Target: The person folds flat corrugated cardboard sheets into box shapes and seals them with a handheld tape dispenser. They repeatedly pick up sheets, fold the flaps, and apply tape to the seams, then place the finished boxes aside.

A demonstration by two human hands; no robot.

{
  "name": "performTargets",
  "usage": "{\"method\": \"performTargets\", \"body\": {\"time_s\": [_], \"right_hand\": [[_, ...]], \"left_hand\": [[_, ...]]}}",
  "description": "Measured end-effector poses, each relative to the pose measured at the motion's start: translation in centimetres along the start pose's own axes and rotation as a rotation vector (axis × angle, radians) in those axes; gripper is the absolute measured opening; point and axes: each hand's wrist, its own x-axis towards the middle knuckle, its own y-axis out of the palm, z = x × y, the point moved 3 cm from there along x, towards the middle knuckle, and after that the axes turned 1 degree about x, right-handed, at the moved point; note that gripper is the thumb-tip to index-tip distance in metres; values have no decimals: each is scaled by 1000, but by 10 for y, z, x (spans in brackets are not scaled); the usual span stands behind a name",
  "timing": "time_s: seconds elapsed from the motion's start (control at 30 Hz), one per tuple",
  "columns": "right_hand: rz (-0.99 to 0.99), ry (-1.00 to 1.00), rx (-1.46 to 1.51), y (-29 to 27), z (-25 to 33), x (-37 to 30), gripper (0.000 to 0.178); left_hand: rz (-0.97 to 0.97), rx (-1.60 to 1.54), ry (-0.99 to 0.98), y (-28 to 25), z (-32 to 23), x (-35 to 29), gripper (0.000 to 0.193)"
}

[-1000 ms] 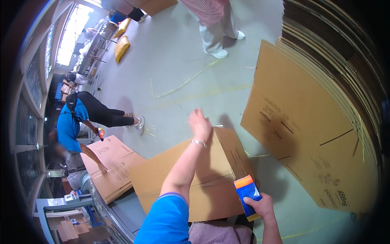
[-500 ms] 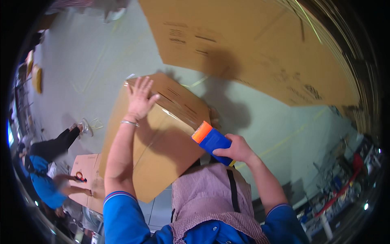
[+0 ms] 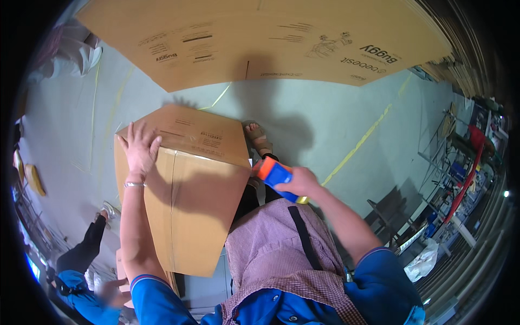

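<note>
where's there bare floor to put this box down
Bare grey floor lies right of the cardboard box, between the sandalled foot and the yellow floor line, below the flattened cartons. More lies left of the box. The right edge is crowded with racks and clutter. The left hand presses the box; the right hand holds a blue-and-orange tape dispenser.

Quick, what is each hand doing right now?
Left hand: open, fingers spread, pressed flat on the top of the cardboard box.
Right hand: closed in a grip around the blue and orange tape dispenser.
</note>
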Motion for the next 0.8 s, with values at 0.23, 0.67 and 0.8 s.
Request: {"method": "performTargets", "body": {"time_s": [0.23, 0.67, 0.8], "right_hand": [[-159, 23, -119, 54, 50, 42, 61], [-312, 68, -10, 22, 19, 27, 65], [-309, 1, 78, 39, 39, 31, 69]], "left_hand": [[196, -293, 347, -9, -226, -60, 62], [390, -140, 19, 34, -238, -11, 35], [876, -346, 396, 2, -231, -28, 51]]}}
